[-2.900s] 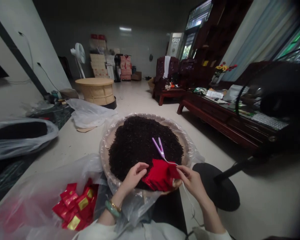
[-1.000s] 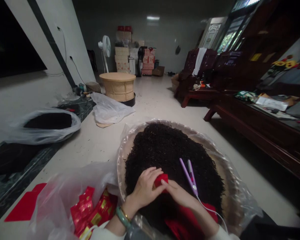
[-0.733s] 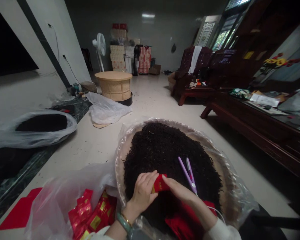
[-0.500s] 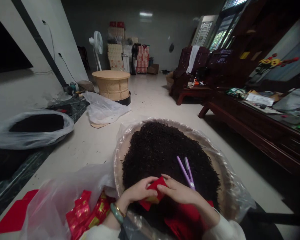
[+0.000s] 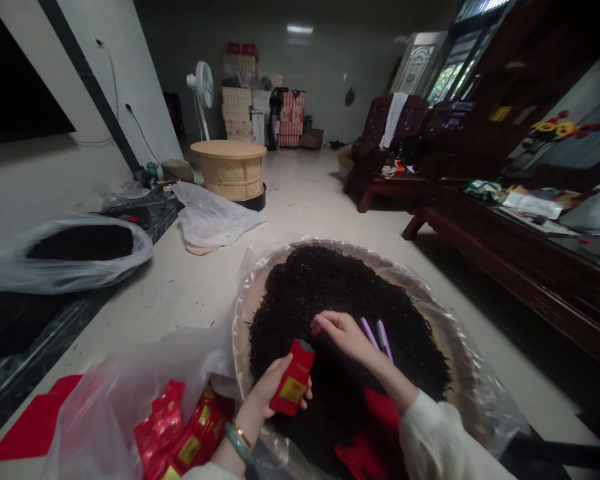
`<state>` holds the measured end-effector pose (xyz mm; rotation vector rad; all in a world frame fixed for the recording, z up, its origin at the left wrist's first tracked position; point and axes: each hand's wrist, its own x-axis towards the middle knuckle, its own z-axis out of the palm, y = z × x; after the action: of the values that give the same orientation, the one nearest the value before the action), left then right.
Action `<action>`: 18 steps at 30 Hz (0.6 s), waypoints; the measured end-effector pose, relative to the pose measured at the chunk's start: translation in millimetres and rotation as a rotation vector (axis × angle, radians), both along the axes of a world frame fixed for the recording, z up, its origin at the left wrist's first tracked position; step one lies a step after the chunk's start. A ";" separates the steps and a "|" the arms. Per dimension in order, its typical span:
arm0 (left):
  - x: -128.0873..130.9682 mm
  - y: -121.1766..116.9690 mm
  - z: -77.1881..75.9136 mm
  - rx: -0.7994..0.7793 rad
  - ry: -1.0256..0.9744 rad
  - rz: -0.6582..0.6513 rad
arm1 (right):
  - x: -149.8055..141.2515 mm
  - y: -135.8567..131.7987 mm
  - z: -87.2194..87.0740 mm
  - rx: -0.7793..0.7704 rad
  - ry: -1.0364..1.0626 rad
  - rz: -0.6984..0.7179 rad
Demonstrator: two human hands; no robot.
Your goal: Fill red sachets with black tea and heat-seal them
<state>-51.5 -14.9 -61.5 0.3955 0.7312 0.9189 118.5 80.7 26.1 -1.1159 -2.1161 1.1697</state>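
Observation:
My left hand (image 5: 266, 393) is wrapped round a small red packet (image 5: 295, 383) with a gold label, held tilted with its dark open mouth upward. Just right of that mouth, my right hand (image 5: 346, 335) hovers over a heap of dark dried leaves, like loose tea (image 5: 320, 280). Its fingertips are pressed together; what they hold, if anything, is too small to make out. A purple two-armed clamp tool (image 5: 369, 333) lies on the leaves, partly behind my right forearm. Flat red packets (image 5: 383, 408) lie beneath that forearm, partly hidden.
A plastic-lined round basket (image 5: 241, 320) bears the leaves. Left of it, a clear bag (image 5: 105, 400) holds several plump red packets (image 5: 167, 427); red sheets (image 5: 35, 420) lie farther left. Another bag of dark leaves (image 5: 80, 243) stands beyond. A long wooden table (image 5: 480, 240) is at right.
Both hands were folding and pressing the red packet together. Now the left hand alone holds it with its mouth open, and the right hand has let go and moved up and right.

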 end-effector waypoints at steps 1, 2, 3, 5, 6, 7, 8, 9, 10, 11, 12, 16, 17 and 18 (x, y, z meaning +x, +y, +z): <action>-4.4 0.3 0.3 -0.002 -0.021 0.020 | -5.9 9.8 -4.3 0.101 -0.051 -0.034; -8.3 0.2 1.0 0.004 -0.039 0.037 | -13.6 19.3 -9.3 0.210 -0.132 -0.031; -11.6 -0.2 1.6 0.014 -0.053 0.051 | -22.8 28.0 -15.1 0.285 -0.238 0.004; -16.0 -2.0 1.8 0.041 -0.073 0.066 | -44.6 42.0 -28.7 0.370 -0.480 0.083; -17.4 -3.3 1.1 0.053 -0.083 0.070 | -56.0 46.9 -35.8 0.397 -0.582 0.117; -18.2 -4.7 -0.2 0.062 -0.092 0.076 | -67.1 50.3 -42.6 0.416 -0.662 0.147; -18.9 -6.1 -1.6 0.070 -0.099 0.083 | -77.3 52.2 -48.7 0.432 -0.722 0.179; -19.5 -7.3 -3.1 0.077 -0.103 0.092 | -86.2 52.6 -53.9 0.454 -0.767 0.214; -20.3 -8.3 -4.0 0.082 -0.101 0.104 | -93.4 51.6 -57.9 0.482 -0.798 0.250; -21.2 -9.1 -4.3 0.084 -0.095 0.112 | -98.7 49.5 -60.7 0.514 -0.818 0.285; -22.5 -9.7 -3.6 0.084 -0.084 0.115 | -102.2 46.4 -62.4 0.546 -0.828 0.315; -27.9 -9.7 6.3 0.086 -0.054 0.115 | -100.7 31.9 -63.9 0.614 -0.807 0.375; -28.6 -9.2 9.2 0.090 -0.053 0.115 | -98.5 29.0 -64.6 0.621 -0.801 0.379; -28.6 -8.7 11.6 0.094 -0.053 0.116 | -96.5 26.7 -65.8 0.628 -0.796 0.377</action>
<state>-80.1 -23.6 -49.9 0.4134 0.6697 1.0717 22.0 107.4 -39.7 -0.9732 -3.0788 0.0752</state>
